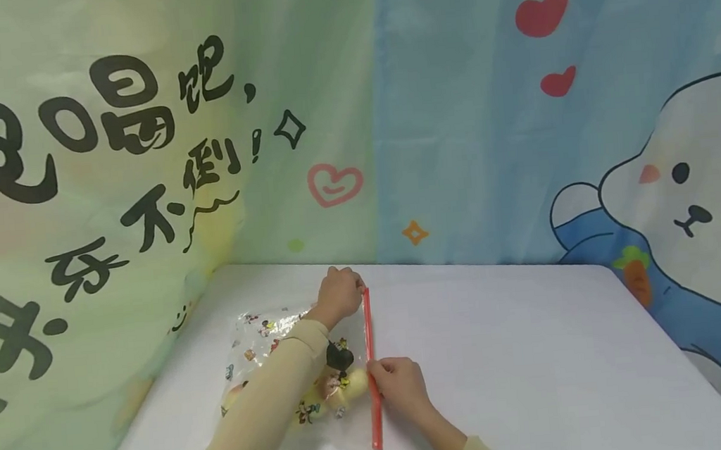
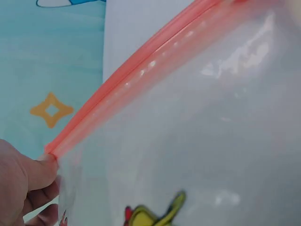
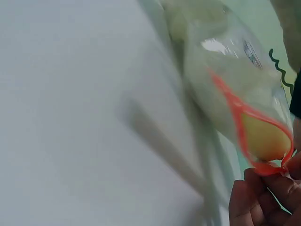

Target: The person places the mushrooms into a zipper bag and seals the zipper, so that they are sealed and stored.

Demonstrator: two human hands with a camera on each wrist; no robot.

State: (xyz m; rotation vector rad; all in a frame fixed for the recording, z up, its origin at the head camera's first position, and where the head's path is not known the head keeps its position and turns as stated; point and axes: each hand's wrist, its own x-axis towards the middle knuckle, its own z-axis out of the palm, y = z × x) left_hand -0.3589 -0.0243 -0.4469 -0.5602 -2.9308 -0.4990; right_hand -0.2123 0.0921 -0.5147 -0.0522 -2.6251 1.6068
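A clear zip bag [image 1: 256, 339] printed with small cartoon figures lies on the white table, its red zip strip [image 1: 370, 334] facing right. Pale yellow, rounded things [image 1: 355, 385] show inside; their kind is unclear. My left hand [image 1: 339, 296] pinches the far end of the strip, seen too at the lower left of the left wrist view. Partway along the strip, my right hand [image 1: 404, 387] grips it between thumb and fingers. In the right wrist view, the red edge [image 3: 241, 125] gapes in a loop above the right fingers [image 3: 256, 195], with a yellow rounded thing [image 3: 265, 139] behind it.
The white table [image 1: 510, 354] stretches to the right of the bag. Behind it hangs a printed curtain [image 1: 468, 139] with hearts, lettering and a cartoon animal. A dark object [image 1: 339, 356] sits by the left wrist, over the bag.
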